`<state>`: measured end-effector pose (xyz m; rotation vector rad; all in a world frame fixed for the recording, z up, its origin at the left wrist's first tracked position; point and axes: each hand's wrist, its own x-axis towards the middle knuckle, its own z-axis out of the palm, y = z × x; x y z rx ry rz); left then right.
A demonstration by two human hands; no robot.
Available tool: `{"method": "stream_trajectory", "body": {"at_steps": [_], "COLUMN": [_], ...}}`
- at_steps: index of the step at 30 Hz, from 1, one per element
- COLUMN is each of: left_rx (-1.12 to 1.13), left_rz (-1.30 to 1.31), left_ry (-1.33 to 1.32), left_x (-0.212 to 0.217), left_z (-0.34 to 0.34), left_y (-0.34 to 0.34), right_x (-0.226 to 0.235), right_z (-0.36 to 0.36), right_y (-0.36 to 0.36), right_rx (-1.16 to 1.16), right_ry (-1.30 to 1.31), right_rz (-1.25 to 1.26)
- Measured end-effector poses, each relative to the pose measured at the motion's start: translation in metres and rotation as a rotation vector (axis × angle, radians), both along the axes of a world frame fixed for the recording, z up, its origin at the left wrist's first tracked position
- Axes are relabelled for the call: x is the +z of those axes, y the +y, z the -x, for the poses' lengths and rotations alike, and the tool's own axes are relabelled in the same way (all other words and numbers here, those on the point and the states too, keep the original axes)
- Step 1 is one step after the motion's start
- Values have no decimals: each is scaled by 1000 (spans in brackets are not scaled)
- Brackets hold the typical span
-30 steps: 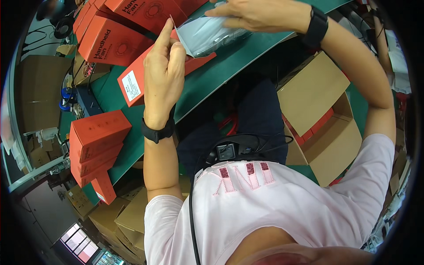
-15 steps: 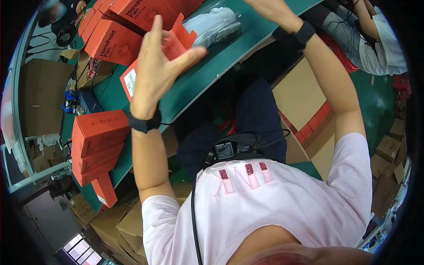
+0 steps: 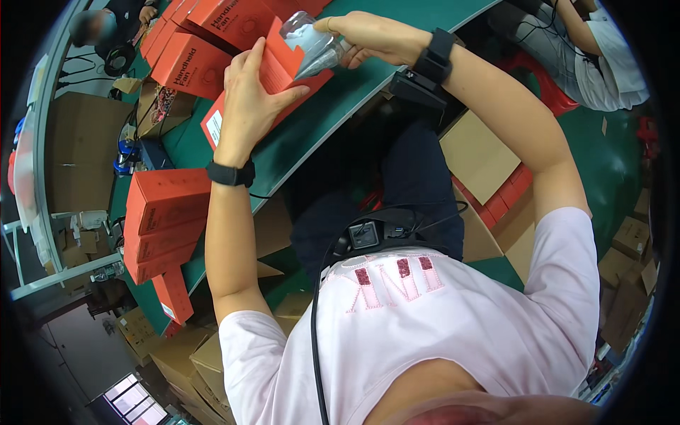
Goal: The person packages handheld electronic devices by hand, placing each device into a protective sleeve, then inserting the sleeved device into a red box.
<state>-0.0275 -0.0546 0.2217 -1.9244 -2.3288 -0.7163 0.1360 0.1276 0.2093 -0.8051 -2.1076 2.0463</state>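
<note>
1. Left hand (image 3: pixel 248 106), upper middle of the frame, is curled over an open red box (image 3: pixel 275 71) on the green table (image 3: pixel 303 129).
2. Right hand (image 3: pixel 372 39), top centre, grasps a clear bag (image 3: pixel 310 44) at the box's open end.
3. Red cartons (image 3: pixel 188 67) stand upper left.

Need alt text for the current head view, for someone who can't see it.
A person's right hand holds a pale bagged item at the open end of a red box; the left hand lies on that box, over a green table. More red boxes stand nearby.
</note>
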Motion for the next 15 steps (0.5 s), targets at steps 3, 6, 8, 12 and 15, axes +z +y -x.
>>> {"method": "stream_trajectory", "body": {"at_steps": [3,6,8,12,15], "left_rx": [15,-152,-153,-221,-254], "left_rz": [-199,-423,-422,-519,-499], "left_ry": [-115,-753,-963,-1155,-1207], "left_x": [24,38,32,3,6], "left_z": [-3,-15,-15,-8,0], "left_y": [-15,-32,-55,-78,-82], "right_x": [25,124,148,152,175], "right_z": [3,-31,-37,-30,-31], "right_y": [-2,-27,-50,-66,-80], "right_rx": [-99,62,126,316,498], "right_ry": [207,341,447,551,274], "right_rz": [-301,-125,-170,-578,-665]}}
